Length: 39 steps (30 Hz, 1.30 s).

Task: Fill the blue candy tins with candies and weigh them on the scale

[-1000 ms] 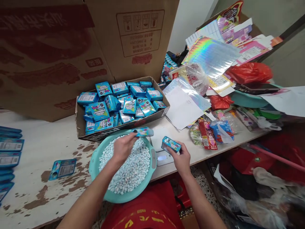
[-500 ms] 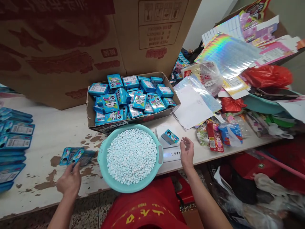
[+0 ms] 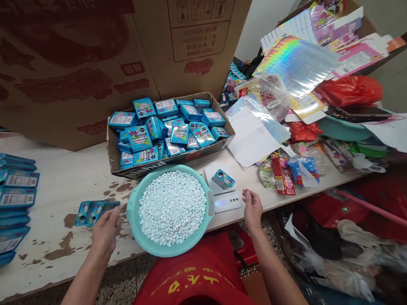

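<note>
My left hand (image 3: pixel 106 231) is at the small blue candy packs (image 3: pixel 92 213) on the table to the left of the bowl. Motion blurs its fingers, and whether they grip a pack is hidden. A round turquoise bowl (image 3: pixel 129 205) full of pale blue and white candies (image 3: pixel 173 207) sits in front of me. On the white digital scale (image 3: pixel 228 202) rests one blue candy pack (image 3: pixel 223 179), lying at a slant. Just right of the scale my right hand (image 3: pixel 253 209) hovers open, fingers loosely curled and holding nothing.
Behind the bowl stands an open carton (image 3: pixel 178 160) heaped with blue candy boxes (image 3: pixel 179 133), backed by a large cardboard box (image 3: pixel 95 63). Stacked blue packs (image 3: pixel 17 197) line the left side. Papers (image 3: pixel 251 140), wrappers (image 3: pixel 282 176) and red bags (image 3: pixel 349 91) crowd the right.
My left hand has shifted right over the packs; the pack it was pinching now lies beside another. My right hand stays by the scale. The view has tilted slightly.
</note>
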Each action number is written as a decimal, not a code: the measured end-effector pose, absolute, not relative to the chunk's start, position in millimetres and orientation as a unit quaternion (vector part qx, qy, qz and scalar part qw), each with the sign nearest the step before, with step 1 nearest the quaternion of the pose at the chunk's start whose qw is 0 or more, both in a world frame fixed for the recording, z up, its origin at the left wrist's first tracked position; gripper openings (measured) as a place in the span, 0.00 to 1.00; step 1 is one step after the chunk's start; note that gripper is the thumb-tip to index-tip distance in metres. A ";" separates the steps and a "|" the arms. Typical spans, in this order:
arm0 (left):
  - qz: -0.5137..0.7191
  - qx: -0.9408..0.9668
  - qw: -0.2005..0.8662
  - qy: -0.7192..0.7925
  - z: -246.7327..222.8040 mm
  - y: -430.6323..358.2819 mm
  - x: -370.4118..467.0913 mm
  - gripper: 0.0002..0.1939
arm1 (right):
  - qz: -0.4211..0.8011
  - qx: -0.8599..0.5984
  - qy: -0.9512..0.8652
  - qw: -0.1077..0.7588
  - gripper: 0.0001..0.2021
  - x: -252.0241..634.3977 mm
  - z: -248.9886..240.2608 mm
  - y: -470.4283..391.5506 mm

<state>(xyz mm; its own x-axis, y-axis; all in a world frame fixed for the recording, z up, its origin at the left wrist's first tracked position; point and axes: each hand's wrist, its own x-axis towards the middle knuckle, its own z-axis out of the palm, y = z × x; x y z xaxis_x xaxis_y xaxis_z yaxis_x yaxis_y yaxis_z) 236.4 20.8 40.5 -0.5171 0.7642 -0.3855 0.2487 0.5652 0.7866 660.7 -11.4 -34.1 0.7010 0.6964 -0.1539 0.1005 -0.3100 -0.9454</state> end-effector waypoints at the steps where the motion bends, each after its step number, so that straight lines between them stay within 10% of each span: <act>1: 0.354 0.295 0.440 0.770 44.7 28.9 253.5 0.18 | 0.287 -0.755 -0.268 0.525 0.22 658.8 -32.7 -9.2; 17: 0.267 0.631 0.366 0.630 25.4 67.3 370.9 0.10 | 0.288 -0.710 -0.442 0.466 0.18 624.6 0.6 45.7; 26: 0.475 0.091 0.725 0.490 69.8 70.6 430.6 0.24 | 0.194 -0.573 -0.739 0.297 0.13 575.6 89.4 37.1; 39: 0.510 -0.037 0.740 0.436 72.1 65.3 388.2 0.05 | 0.352 -0.575 -0.652 0.347 0.15 555.1 81.7 36.0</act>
